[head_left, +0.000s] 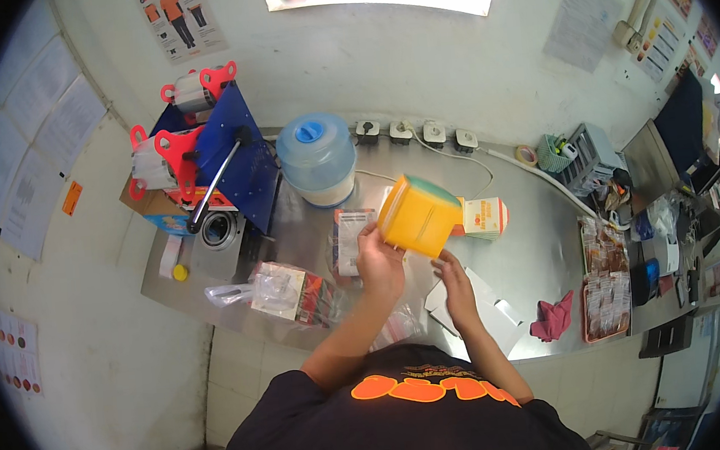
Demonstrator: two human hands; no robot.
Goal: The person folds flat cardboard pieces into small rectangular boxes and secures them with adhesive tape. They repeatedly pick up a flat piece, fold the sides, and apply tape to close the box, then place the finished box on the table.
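My left hand [381, 260] grips a yellow folded-paper box [417, 220] with a green inner face by its lower left side. The box is tilted above the steel table. At its lower right corner is my right hand [458, 283], fingers stretched out and fingertips at or very close to the edge; contact is hard to make out. Just behind the box, to the right, stands a cream and orange printed carton [484, 217]. White flat card pieces [490, 316] lie under my right forearm. Left of my left hand is a plastic-wrapped printed pack [351, 241].
A blue sealing machine [241, 162] with a lever and a water jug [317, 161] stand at the back left. A bagged pack [285, 292] lies at the front left. Rightward are a red cloth [552, 317], trays of sachets [607, 299] and a white cable [542, 178].
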